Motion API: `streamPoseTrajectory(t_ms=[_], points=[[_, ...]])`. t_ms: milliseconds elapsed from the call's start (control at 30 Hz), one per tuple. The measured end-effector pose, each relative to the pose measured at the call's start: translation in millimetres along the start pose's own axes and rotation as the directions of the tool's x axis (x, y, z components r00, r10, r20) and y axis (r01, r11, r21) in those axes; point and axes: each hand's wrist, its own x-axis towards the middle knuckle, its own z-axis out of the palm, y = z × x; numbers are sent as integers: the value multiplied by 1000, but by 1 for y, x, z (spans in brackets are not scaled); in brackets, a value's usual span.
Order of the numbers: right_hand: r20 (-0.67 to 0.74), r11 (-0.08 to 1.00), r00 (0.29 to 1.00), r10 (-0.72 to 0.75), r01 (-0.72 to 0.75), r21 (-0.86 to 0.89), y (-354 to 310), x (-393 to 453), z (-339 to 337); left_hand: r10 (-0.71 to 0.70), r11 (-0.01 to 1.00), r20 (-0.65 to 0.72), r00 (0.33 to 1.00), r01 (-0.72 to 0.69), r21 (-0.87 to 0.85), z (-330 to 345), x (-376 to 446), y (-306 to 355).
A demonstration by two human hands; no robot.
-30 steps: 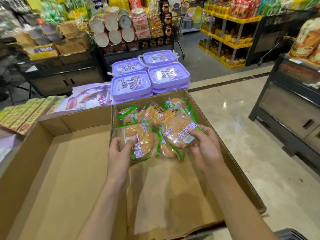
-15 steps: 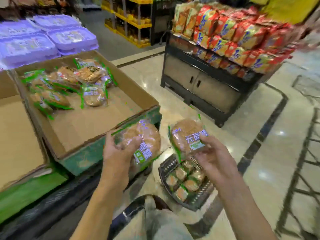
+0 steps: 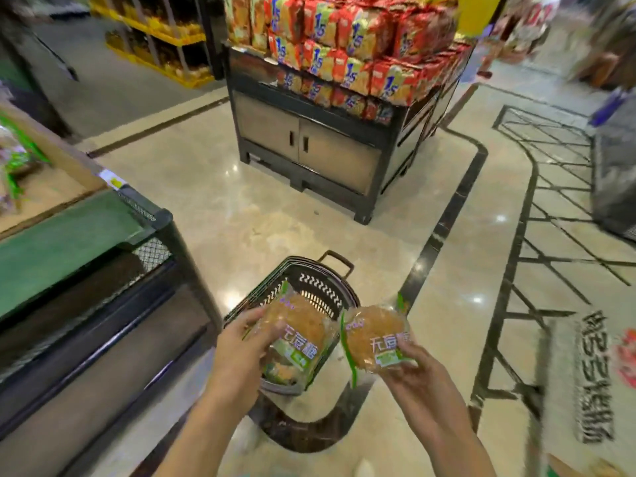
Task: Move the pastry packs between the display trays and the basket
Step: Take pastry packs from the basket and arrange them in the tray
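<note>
The dark plastic shopping basket (image 3: 311, 287) stands on the polished floor and serves as the landmark here. Directly over its opening, the left hand (image 3: 241, 352) grips a clear pastry pack (image 3: 294, 333) holding a round golden pastry, with the thumb lying across the front of the wrapper and the other fingers curled behind it. Just beside the basket's right rim, the right hand (image 3: 411, 373) holds a second pastry pack (image 3: 375, 337) by its lower edge, pinched between the thumb on the front and the fingers underneath. The two packs hang close together without clearly touching; both carry green trim and a white printed label. Through the left pack's wrapper, more packs seem to lie inside the basket, though blur makes this hard to tell.

To the left of the basket stands the display stand (image 3: 103, 256) with a green front edge, and a cardboard tray (image 3: 58, 166) sits on top of it. Beyond the basket, across the floor, is a dark cabinet (image 3: 309, 149) piled with red snack bags (image 3: 344, 46).
</note>
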Motion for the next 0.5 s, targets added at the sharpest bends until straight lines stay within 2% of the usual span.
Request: streamPoseTrajectory(t_ms=[67,233,367,500], points=[[-2,997,999,32,-32,-68,-30,15,-22,-31,999,-25,999,31,-5,30,-3,-21],[-2,973,990,142,-140,-186,-76,58,-50,-73,995,-209,975,58,-77,78,-9,-51],[47,912,976,212,-180,-368,-91,107,-34,-127,983,-353,927,69,-172,83,9,-65],[73,799,959,273,-184,-572,-97,165,-5,-147,977,-499,854,49,-206,80,45,-80]])
